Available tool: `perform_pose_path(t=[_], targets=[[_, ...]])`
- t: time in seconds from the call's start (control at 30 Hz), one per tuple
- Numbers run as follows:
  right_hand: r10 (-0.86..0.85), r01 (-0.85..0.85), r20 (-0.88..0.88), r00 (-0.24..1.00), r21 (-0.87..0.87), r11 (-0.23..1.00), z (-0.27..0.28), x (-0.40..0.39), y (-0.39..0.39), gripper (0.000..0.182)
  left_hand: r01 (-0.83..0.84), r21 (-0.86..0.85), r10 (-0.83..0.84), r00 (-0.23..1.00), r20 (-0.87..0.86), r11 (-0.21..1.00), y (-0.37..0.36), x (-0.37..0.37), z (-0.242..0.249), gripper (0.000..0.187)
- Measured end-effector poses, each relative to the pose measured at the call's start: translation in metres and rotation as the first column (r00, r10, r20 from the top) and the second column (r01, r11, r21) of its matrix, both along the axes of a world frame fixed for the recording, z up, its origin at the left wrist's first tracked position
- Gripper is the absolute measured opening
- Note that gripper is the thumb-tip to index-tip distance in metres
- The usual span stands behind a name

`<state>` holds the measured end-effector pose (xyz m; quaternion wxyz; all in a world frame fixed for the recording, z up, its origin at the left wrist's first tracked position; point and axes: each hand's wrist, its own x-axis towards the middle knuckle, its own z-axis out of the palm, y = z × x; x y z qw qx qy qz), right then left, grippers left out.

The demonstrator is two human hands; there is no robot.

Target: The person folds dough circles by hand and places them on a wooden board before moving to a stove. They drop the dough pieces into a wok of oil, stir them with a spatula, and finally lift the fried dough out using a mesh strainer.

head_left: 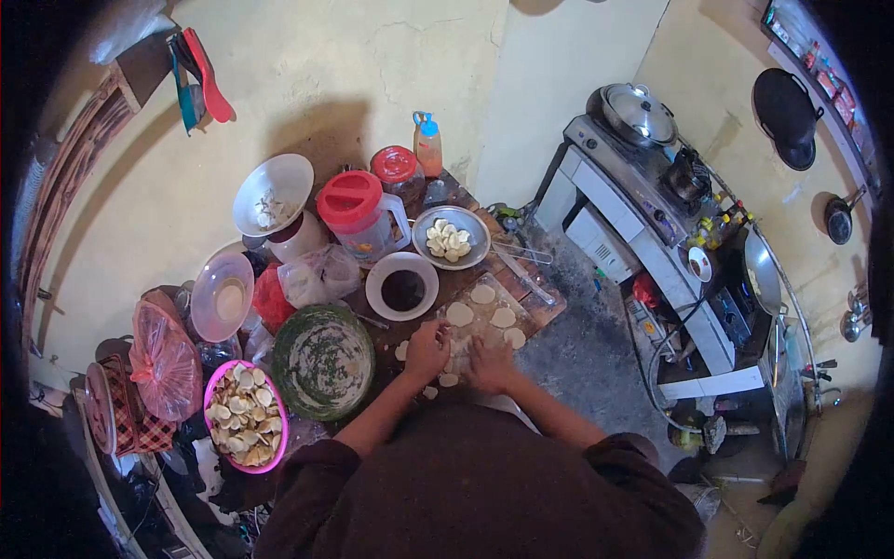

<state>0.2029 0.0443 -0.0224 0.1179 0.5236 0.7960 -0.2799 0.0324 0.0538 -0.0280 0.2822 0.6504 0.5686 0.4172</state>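
Both hands are over a floured wooden board (529,315) on the table. My left hand (429,351) rests at the board's left edge, its fingers bent toward the surface; what they touch is hidden. Just to its right, my right hand (490,364) lies on the board with its fingers pointing forward. Around them are several flat, pale dough rounds (459,313). Beyond the board stands a metal bowl (480,252) of pale folded pieces (448,240). A white bowl of dark liquid (403,290) is ahead of my left hand.
A green floured basin (323,362) and a pink basket (281,447) of folded pieces stand left. Behind are a red-lidded pitcher (358,219), a red-lidded jar (397,168) and an orange bottle (428,150). A stove (633,172) with pans is at the right.
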Motion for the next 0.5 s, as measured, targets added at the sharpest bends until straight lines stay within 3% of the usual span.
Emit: perform_pose_path(t=[0.07, 0.1, 0.17, 0.2, 0.27, 0.3, 0.37, 0.4, 0.47, 0.5], targets=[[0.095, -0.116, 0.118, 0.988, 0.185, 0.976, -0.02, 0.0, -0.021, 0.08, 0.013, -0.035, -0.014, 1.0, -0.014, 0.999, -0.002, -0.004, 0.01, 0.02], [0.099, -0.119, 0.122, 0.988, 0.177, 0.977, -0.015, 0.003, -0.018, 0.08, 0.021, -0.069, -0.023, 1.0, -0.021, 0.997, -0.005, -0.003, 0.012, 0.02], [-0.082, 0.073, -0.09, 0.993, -0.094, 0.993, 0.006, 0.002, -0.001, 0.08, 0.031, -0.067, -0.032, 0.999, -0.014, 0.997, -0.007, -0.004, 0.004, 0.02], [-0.079, 0.072, -0.093, 0.993, -0.082, 0.994, 0.004, 0.002, -0.005, 0.08, 0.038, -0.054, -0.038, 0.999, -0.007, 0.998, -0.002, -0.005, 0.002, 0.02], [0.078, -0.089, 0.065, 0.995, 0.187, 0.978, -0.009, 0.002, -0.032, 0.08, 0.038, -0.03, -0.038, 0.999, -0.017, 0.999, -0.004, -0.006, 0.002, 0.02], [0.075, -0.087, 0.065, 0.995, 0.191, 0.978, -0.007, 0.002, -0.022, 0.08, 0.037, -0.004, -0.037, 0.999, -0.022, 0.999, -0.003, -0.005, 0.003, 0.021], [0.031, -0.034, -0.022, 0.999, -0.176, 0.984, -0.011, 0.004, -0.002, 0.08, 0.042, -0.048, -0.044, 0.998, -0.035, 0.998, -0.007, -0.003, 0.006, 0.021], [0.027, -0.031, -0.025, 0.999, -0.174, 0.984, -0.033, 0.005, -0.003, 0.08, 0.049, -0.079, -0.054, 0.997, -0.055, 0.996, -0.005, -0.004, 0.009, 0.022], [0.071, -0.071, 0.002, 0.997, 0.041, 0.997, -0.089, 0.01, -0.011, 0.081, 0.074, -0.055, -0.077, 0.996, -0.049, 0.996, -0.004, -0.004, 0.006, 0.022], [0.069, -0.069, 0.0, 0.998, 0.042, 0.997, -0.073, 0.006, -0.015, 0.081, 0.097, -0.035, -0.099, 0.994, -0.042, 0.995, -0.004, -0.004, 0.005, 0.022]])
